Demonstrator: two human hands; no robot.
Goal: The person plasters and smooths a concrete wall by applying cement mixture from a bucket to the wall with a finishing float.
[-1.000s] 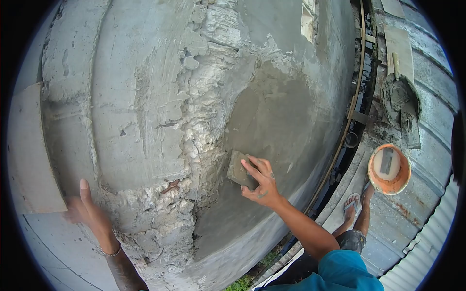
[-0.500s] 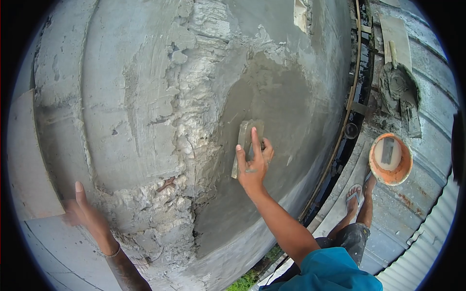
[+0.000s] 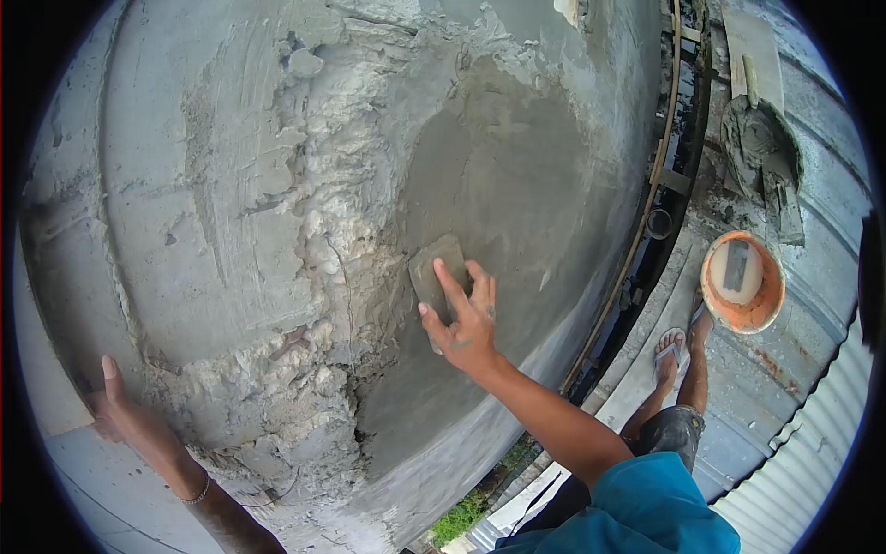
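Note:
My right hand (image 3: pixel 466 328) presses a flat, mortar-coloured block like a sponge (image 3: pixel 439 262) against the dark patch of wet plaster (image 3: pixel 508 166) on the wall. Its fingers are spread over the back of the block, near the rough broken strip (image 3: pixel 346 222). At the lower left is my left hand (image 3: pixel 138 420), thumb pointing up and apart from the fingers. It holds nothing that I can see and rests by the lower corner of a pale board (image 3: pixel 51 369). Its fingertips are partly hidden there.
An orange-rimmed bucket (image 3: pixel 773 294) with a pale, flat tool inside stands on the metal roofing (image 3: pixel 808 323) at right. Above it lies a mortar-caked pan (image 3: pixel 761 152) with a handled tool. A dark gap (image 3: pixel 678 175) runs between wall and walkway. My sandalled foot (image 3: pixel 670 349) is on the walkway.
The view has shifted, so the wall appears farther left and up. My right hand has turned the block and moved it nearer the broken strip. My left hand stays by the board's corner.

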